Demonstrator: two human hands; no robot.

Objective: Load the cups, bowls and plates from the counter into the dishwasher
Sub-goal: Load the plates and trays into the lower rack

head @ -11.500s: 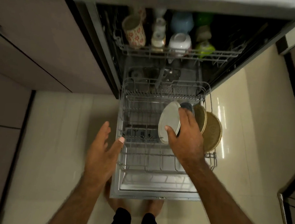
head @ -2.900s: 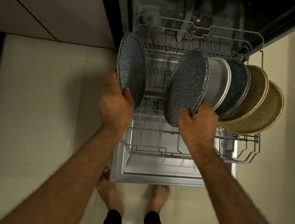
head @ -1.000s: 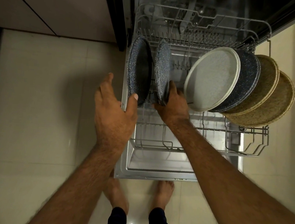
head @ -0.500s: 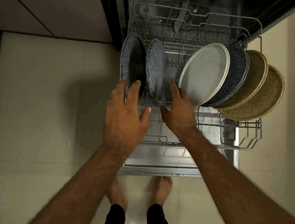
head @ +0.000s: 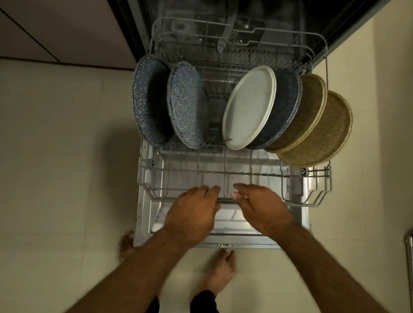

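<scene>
Plates stand on edge in the grey wire lower rack (head: 268, 175) pulled out of the dishwasher (head: 261, 7): two blue speckled round plates (head: 148, 102) at left; a white round plate (head: 250, 108), a third blue speckled plate (head: 284, 108) and two tan woven-textured plates (head: 326, 126) at right. Left hand (head: 191, 212) and right hand (head: 264, 210) hover palm-down over the front rail, each grip slack and empty

A wide gap is left in the rack (head: 320, 184) between the blue plates (head: 184, 105) at left and the white plate (head: 250, 108). The right end is pretty much walled off by leaning tan plates (head: 323, 131); front tines are left bare, though.
</scene>
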